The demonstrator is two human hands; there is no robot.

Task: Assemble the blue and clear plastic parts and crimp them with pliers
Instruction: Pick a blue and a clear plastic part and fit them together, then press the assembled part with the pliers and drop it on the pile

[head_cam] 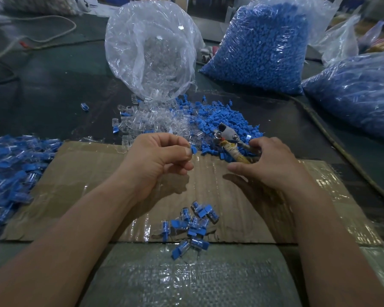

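My left hand [159, 157] pinches a blue part [193, 149] over the cardboard [87, 173]; my right hand [269, 163] grips the pliers [227, 132] (twine-wrapped handles) beside the pile [208, 117]. Seat it squarely before squeezing.

blue part [193, 149] pinched | pliers [227, 134] gripped, over blue pile [220, 118]

right hand [273, 165] hides the pliers [227, 135] handles' ends.
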